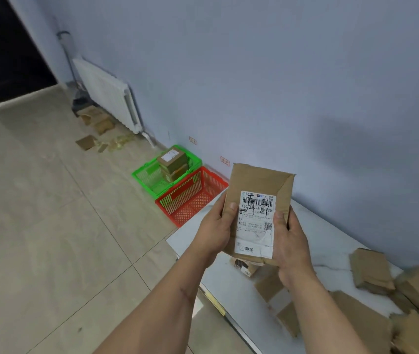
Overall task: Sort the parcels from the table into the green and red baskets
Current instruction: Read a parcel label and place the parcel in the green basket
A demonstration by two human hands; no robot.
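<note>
Green basket [142,173] on the floor by the wall, boxes already in it; red basket [177,209] touching it on the near side, looks empty. My left hand [212,232] grips the brown parcel's [257,182] left edge, thumb on front; right hand [291,241] clamps the right edge, thumb on the label [255,223]. Parcel's up over the table [190,238] corner w/ more parcels [371,270] lying right. Risks, imo: baskets sit so close a toss lands in the wrong one; scrawled ink over the label could make me misread the destination.
</note>
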